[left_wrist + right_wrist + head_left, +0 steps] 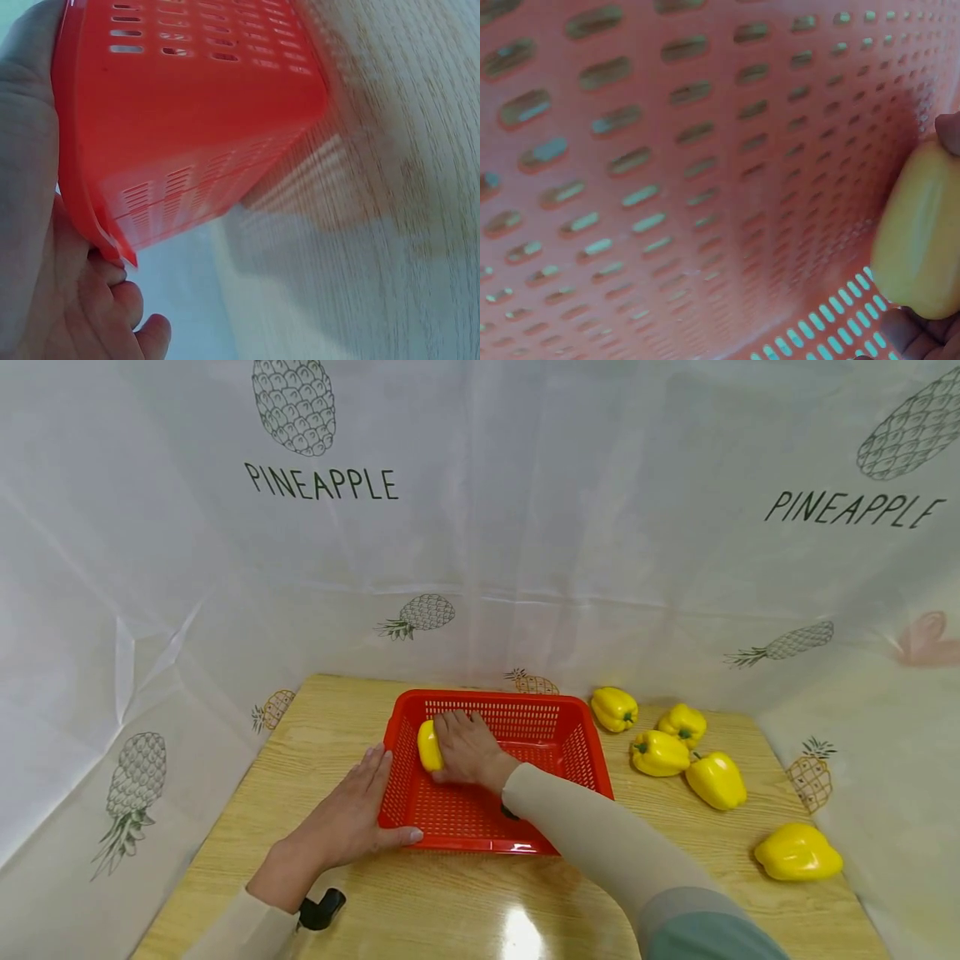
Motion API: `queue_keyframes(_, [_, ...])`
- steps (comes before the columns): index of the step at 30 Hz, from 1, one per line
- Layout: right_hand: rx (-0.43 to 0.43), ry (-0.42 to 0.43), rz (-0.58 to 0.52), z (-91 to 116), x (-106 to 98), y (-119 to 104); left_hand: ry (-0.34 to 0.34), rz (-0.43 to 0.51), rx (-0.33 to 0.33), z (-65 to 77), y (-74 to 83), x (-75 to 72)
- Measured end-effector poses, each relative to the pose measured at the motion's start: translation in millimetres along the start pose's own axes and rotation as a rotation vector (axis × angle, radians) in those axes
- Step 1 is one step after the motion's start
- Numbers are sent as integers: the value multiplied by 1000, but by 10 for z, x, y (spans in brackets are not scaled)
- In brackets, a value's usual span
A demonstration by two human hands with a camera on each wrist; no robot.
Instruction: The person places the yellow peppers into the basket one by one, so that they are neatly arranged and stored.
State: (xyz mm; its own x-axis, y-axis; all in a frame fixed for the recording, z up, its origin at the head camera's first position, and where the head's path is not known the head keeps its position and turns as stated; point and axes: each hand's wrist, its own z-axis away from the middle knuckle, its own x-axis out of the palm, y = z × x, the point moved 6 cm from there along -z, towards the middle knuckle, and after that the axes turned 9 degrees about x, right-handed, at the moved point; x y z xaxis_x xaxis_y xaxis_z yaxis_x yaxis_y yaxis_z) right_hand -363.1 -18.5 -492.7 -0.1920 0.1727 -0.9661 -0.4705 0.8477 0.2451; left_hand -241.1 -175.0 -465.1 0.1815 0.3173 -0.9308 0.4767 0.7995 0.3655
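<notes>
A red plastic basket [517, 845] with slotted walls stands on the wooden table. At its near left corner is my left hand [348, 818], holding the rim with the thumb over the front edge and the fingers along the left side. The left wrist view shows the fingers [124, 300] bent beneath the basket's rim [79, 180]. Inside the basket, my right hand [468, 750] grips a yellow bell pepper [429, 746] near the left wall. In the right wrist view the pepper [919, 232] sits between thumb and fingers; most of that hand is out of frame.
Right of the basket lie several more yellow bell peppers, one by the back corner [614, 708], a group of them [660, 753], and one near the table's right edge [798, 852]. A pineapple-print sheet [525, 543] hangs behind and around the wooden table [420, 902].
</notes>
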Motion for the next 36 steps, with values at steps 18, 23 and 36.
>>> queue_keyframes(18, [18, 47, -17, 30, 66, 43, -3, 6, -14, 1, 3, -12])
queue_keyframes(23, [28, 30, -35, 43, 83, 74, 0, 2, -8, 1, 21, -12])
queue_keyframes(36, [16, -2, -39, 90, 24, 148, -9, -24, 7, -1, 44, -14])
